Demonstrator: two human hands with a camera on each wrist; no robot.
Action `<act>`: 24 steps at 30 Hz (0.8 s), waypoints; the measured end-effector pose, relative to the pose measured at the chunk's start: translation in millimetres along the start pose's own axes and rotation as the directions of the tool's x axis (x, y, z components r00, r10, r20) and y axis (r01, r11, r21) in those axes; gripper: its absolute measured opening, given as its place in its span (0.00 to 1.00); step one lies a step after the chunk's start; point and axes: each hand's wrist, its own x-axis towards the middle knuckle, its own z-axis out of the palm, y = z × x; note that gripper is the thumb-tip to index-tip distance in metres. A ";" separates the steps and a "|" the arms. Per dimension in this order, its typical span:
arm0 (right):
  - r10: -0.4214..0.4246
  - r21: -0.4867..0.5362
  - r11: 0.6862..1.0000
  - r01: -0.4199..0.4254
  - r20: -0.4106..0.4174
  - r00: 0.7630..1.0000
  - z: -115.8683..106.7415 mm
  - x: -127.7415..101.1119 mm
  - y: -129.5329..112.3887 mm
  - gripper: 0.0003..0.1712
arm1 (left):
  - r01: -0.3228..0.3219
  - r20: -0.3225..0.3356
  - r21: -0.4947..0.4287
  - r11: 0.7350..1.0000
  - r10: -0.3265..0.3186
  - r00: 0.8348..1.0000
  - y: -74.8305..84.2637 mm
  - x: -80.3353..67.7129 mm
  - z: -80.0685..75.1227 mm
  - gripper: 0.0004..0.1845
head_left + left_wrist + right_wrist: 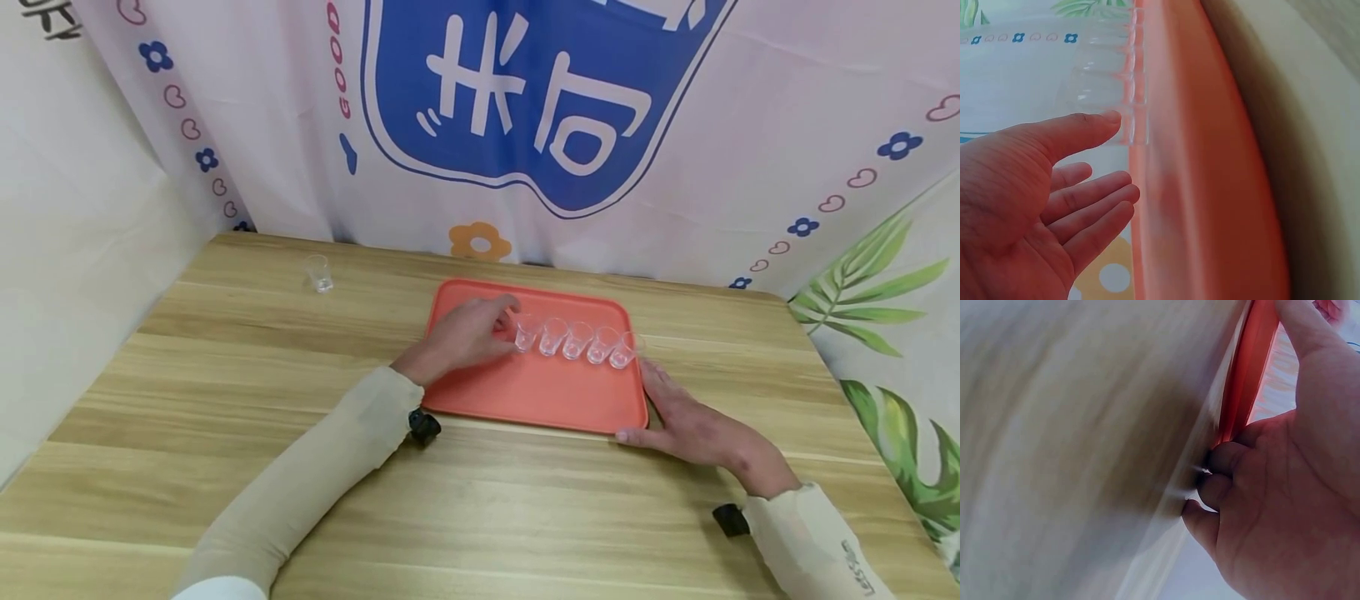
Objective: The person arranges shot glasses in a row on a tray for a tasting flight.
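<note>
Orange plastic is what both of your hands work around: the orange tray [525,392] lies flat on the wooden tabletop [225,467], a little right of the middle. Across it runs a row of five small clear plastic cups [576,340], upright and set side by side, the rightmost one near the tray's right rim.

Your left hand [467,335] reaches in over the tray's left part. Its fingers [1094,206] are relaxed and only loosely bent, and the thumb tip sits against the leftmost cup [527,332]; the wrist view shows no closed grip round it.

Your right hand [686,421] rests on the tabletop at the tray's near right corner. The thumb lies along the near edge, and in the right wrist view the fingers [1225,459] curl against the tray's rim, so this hand holds the tray itself.

One more clear cup [319,272] stands alone, well apart on the far left of the tabletop. A printed fabric backdrop [525,108] hangs behind.
</note>
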 end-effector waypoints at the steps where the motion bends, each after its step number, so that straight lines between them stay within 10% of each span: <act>1: 0.000 0.000 1.000 0.000 0.000 1.000 0.0 -0.2 0.1 0.68 | -0.002 -0.003 0.001 1.000 0.002 1.000 -0.9 -0.9 -1.2 0.30; 24: 0.001 -0.003 1.000 -0.001 0.007 1.000 -0.2 -0.3 -0.1 0.68 | 0.056 -0.130 0.017 0.998 -0.054 0.990 -25.3 -31.3 -33.7 0.27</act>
